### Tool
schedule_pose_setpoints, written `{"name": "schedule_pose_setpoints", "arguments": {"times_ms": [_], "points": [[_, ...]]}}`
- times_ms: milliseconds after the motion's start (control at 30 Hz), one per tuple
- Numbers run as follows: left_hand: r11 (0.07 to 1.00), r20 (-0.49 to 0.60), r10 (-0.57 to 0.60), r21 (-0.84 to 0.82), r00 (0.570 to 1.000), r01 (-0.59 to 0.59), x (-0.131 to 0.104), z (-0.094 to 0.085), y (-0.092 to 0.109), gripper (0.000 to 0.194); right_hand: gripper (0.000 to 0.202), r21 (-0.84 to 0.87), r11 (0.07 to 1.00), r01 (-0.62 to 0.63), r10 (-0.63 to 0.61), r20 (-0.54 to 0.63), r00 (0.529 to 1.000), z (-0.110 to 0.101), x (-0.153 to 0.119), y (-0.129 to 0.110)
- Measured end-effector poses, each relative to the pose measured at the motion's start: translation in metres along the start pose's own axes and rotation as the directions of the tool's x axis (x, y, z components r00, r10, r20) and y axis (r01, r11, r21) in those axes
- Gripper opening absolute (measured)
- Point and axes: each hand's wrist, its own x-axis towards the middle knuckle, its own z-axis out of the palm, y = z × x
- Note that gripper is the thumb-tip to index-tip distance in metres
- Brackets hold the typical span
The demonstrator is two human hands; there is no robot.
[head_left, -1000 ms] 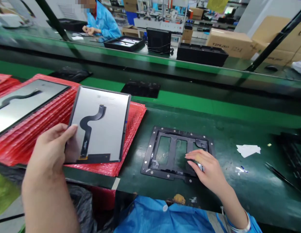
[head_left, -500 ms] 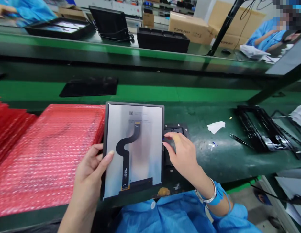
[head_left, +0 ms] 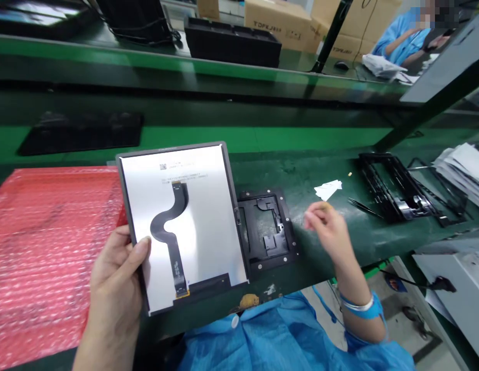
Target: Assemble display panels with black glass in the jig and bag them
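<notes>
My left hand (head_left: 118, 273) grips the left edge of a tablet display panel (head_left: 208, 221), thumb on its back. The panel is held up and tilted, its silvery back towards me. A black S-shaped flex cable (head_left: 159, 226) runs down that back. Partly behind the panel's right edge lies a black frame (head_left: 272, 253) with small round metal dots. My right hand (head_left: 327, 229) is over the table, right of the frame, with its fingers drawn together; whatever is between the fingertips, if anything, cannot be made out. White paper scraps (head_left: 328, 189) lie just beyond it.
A stack of red bubble-wrap bags (head_left: 54, 257) lies at the left. To the right are tweezers (head_left: 365, 207), black plastic frames (head_left: 396, 188) and white papers (head_left: 465, 172). A dark mat (head_left: 83, 134) lies farther back. Across the bench a person in blue (head_left: 397, 36) sits near cardboard boxes (head_left: 276, 26).
My right hand has left the panel's right edge and moved right over the table, its fingers closing. The view has shifted right, and the panel has turned slightly, uncovering more of the black frame.
</notes>
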Motion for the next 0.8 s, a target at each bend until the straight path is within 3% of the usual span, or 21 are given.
{"name": "schedule_pose_setpoints", "arguments": {"times_ms": [67,167,267,333,367,400,467,533,567,633,700,733,800], "points": [[0.998,0.037,-0.042,-0.054,0.998,0.044,0.0,0.001,0.0,0.035,0.019,-0.298,0.949,-0.1,0.069,-0.112,0.991,-0.027,0.005,0.024],[0.988,0.088,-0.091,-0.119,0.992,0.101,-0.002,0.003,-0.002,0.042,0.019,-0.432,0.89,-0.143,0.071,-0.177,0.982,-0.05,0.009,0.046],[0.981,0.151,-0.122,-0.134,0.981,0.143,-0.004,0.006,-0.004,0.049,0.013,-0.49,0.863,-0.126,-0.006,-0.259,0.966,-0.045,0.003,0.035],[0.979,0.187,-0.13,-0.128,0.974,0.156,-0.004,0.009,-0.007,0.054,0.018,-0.511,0.859,0.026,-0.194,-0.278,0.941,-0.03,-0.007,0.011],[0.981,0.197,-0.123,-0.126,0.973,0.15,-0.003,0.011,-0.008,0.055,0.022,-0.495,0.847,0.191,-0.339,-0.228,0.913,-0.019,-0.013,-0.004],[0.983,0.201,-0.113,-0.123,0.973,0.139,-0.003,0.013,-0.009,0.055,0.025,-0.439,0.806,0.396,-0.476,-0.085,0.875,-0.007,-0.019,-0.019],[0.985,0.211,-0.104,-0.111,0.972,0.129,-0.002,0.018,-0.011,0.051,0.036,-0.275,0.645,0.713,-0.687,0.202,0.698,0.019,-0.027,-0.045],[0.987,0.221,-0.105,-0.095,0.97,0.129,-0.003,0.023,-0.011,0.048,0.038,-0.172,0.544,0.822,-0.741,0.362,0.566,0.043,-0.031,-0.06],[0.988,0.232,-0.107,-0.087,0.967,0.13,-0.004,0.025,-0.011,0.047,0.038,-0.149,0.514,0.845,-0.756,0.387,0.528,0.054,-0.031,-0.064],[0.989,0.273,-0.108,-0.071,0.956,0.132,-0.009,0.027,-0.008,0.046,0.036,-0.14,0.486,0.863,-0.788,0.357,0.502,0.068,-0.029,-0.064],[0.991,0.357,-0.101,-0.05,0.928,0.128,-0.015,0.025,-0.005,0.047,0.032,-0.128,0.517,0.846,-0.799,0.283,0.531,0.07,-0.026,-0.058],[0.994,0.408,-0.078,-0.042,0.91,0.104,-0.018,0.022,-0.003,0.049,0.028,-0.115,0.59,0.799,-0.763,0.243,0.599,0.068,-0.025,-0.055],[0.999,0.474,0.031,-0.025,0.88,-0.022,-0.021,0.013,-0.001,0.054,0.021,-0.058,0.833,0.551,-0.537,0.162,0.828,0.059,-0.023,-0.049]]}}
